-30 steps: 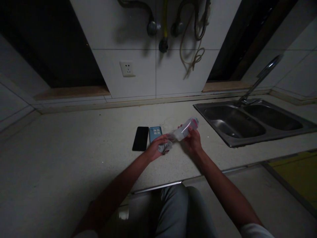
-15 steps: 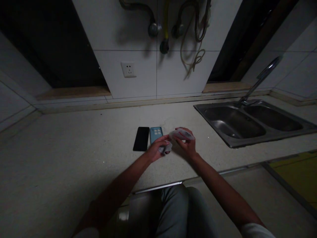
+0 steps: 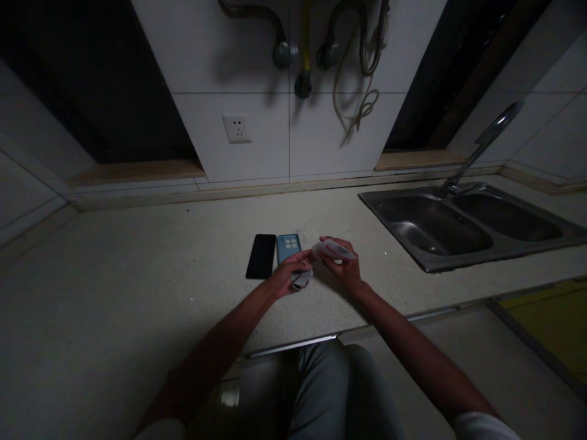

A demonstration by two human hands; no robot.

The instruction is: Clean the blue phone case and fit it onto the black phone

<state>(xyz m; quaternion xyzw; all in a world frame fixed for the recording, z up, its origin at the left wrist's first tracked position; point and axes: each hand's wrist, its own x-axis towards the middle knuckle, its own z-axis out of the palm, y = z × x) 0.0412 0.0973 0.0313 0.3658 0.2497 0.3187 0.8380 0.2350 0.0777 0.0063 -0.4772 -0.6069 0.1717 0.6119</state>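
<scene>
Plastic wrapping [image 3: 334, 249] was held in the right hand [image 3: 347, 271]; the left hand [image 3: 282, 279] gripped a greyish item [image 3: 302, 280], unidentifiable, near a blue phone case [image 3: 287, 244] on the worktop [image 3: 160, 263]

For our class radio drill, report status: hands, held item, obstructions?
Left hand, right hand: both gripping plastic packaging. Packaging translucent, pink-marked. Left hand partly hides blue phone case.

Over to the right, a steel double-basin sink [image 3: 458, 260] sits set into the pale counter [image 3: 137, 275], a curved tap [image 3: 471, 160] rising at its back edge. On the tiled wall [image 3: 330, 134] I see a white socket [image 3: 237, 129], a yellow pipe [image 3: 306, 49] between dark hoses [image 3: 261, 11], a looped cord [image 3: 365, 109], and brown sills [image 3: 137, 171] below two dark openings [image 3: 101, 79].
</scene>
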